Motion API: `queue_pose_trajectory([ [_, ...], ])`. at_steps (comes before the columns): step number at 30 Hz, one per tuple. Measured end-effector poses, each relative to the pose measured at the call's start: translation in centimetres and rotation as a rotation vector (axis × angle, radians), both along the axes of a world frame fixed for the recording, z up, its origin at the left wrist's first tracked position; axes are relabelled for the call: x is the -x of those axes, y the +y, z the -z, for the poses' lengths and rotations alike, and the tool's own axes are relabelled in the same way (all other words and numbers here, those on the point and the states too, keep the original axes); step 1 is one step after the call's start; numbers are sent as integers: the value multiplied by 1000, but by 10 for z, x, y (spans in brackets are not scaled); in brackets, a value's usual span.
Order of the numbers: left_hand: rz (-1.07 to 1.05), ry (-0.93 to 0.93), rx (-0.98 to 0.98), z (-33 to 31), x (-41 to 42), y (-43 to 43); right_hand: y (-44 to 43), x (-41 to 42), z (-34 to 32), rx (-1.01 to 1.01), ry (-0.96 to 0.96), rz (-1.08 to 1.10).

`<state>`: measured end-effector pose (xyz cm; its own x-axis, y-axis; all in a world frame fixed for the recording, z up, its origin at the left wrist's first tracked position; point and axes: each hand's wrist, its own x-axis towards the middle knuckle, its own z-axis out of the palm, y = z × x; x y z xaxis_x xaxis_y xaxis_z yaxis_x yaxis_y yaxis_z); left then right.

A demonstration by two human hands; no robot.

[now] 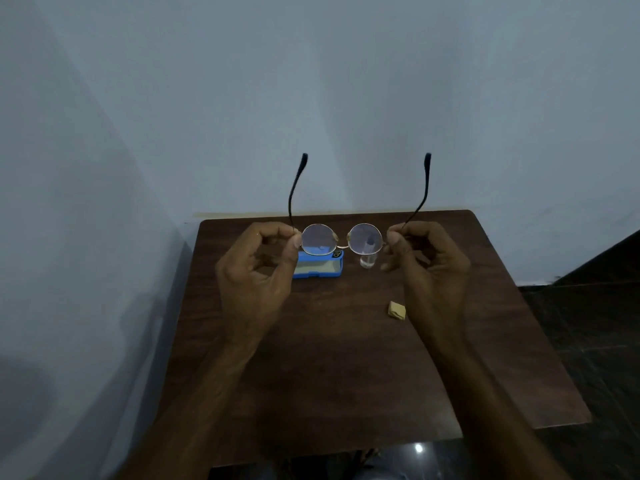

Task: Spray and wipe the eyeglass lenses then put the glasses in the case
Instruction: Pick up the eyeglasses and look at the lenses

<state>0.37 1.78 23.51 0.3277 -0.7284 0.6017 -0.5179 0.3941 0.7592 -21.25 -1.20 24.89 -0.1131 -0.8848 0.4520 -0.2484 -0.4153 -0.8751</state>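
Observation:
Round thin-rimmed eyeglasses (342, 239) are held up above the table, lenses facing me and both temples pointing up toward the wall. My left hand (258, 268) pinches the left hinge between thumb and forefinger. My right hand (427, 263) pinches the right hinge the same way. Behind the left lens lies an open blue glasses case (320, 266) on the table. A small clear spray bottle (367, 259) stands upright behind the right lens, partly seen through it. A folded beige cloth (396, 310) lies on the table near my right wrist.
The dark wooden table (346, 375) stands in a corner, with a pale wall (311, 98) behind and to the left. Dark floor (595, 323) shows to the right of the table's edge.

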Motion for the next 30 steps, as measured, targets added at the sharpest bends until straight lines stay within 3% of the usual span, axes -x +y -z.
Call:
queue_pose_trajectory([
  [8, 122, 400, -184, -3, -6, -7, 4, 0, -7, -93, -81, -161],
  [17, 448, 933, -442, -5, -10, -4, -10, -3, -28, -528, -653, -229],
  [20, 508, 957, -473, -2, -5, 1, -17, -1, -26, -672, -830, -214],
  [25, 431, 954, -463, 2, 5, 3, -23, 1, -15, -895, -1066, -225],
  [30, 337, 975, -507, 4, 11, -2, -28, 5, 7, -940, -973, -245],
])
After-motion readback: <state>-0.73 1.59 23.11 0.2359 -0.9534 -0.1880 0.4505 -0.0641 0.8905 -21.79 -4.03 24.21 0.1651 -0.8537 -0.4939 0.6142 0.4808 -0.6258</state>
